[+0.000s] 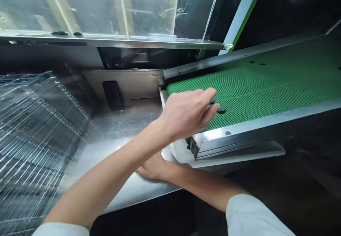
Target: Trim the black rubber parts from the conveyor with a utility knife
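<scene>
In the head view, the left hand is held open above the near end of a green mesh conveyor belt, at centre right of the frame, with its curved fingertips just beside two small round black pieces lying on the belt; nothing is gripped. The right hand is laid open and empty on a brushed stainless steel counter, beneath the left forearm. A stack of clear ridged plastic trays is placed at the left of the frame.
</scene>
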Tool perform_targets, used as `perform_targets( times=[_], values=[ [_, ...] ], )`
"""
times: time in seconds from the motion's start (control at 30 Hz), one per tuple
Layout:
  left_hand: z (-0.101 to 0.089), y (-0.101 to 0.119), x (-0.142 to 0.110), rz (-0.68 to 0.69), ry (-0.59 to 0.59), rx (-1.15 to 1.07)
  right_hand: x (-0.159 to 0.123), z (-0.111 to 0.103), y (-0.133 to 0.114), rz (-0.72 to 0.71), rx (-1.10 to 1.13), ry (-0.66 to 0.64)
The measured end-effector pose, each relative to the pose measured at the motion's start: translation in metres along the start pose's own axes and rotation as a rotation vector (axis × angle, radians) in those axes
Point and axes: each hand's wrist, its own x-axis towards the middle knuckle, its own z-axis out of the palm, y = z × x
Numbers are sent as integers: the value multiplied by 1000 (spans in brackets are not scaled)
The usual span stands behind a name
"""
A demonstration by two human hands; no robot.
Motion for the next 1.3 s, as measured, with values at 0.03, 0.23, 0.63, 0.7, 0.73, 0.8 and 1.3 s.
perform_targets(
  times=[0.03,0.23,0.63,0.7,0.73,0.8,1.3],
  values=[
    [13,-1,17,-21,-83,28,0,0,-1,1,-5,2],
    [67,-10,71,59,-384,186,-1,1,-3,21,-31,-6],
    [55,11,57,165,-427,74,2,-17,-7,-20,-81,-165],
    [57,12,57,173,-445,78,2,-19,-8,-23,-79,-166],
    [57,11,58,173,-457,78,1,-20,-8,-28,-78,-167],
    [58,9,59,182,-472,83,0,-21,-8,-44,-81,-160],
    [53,7,56,0,-406,98,-3,-18,-14,-138,-122,-95]
  ],
)
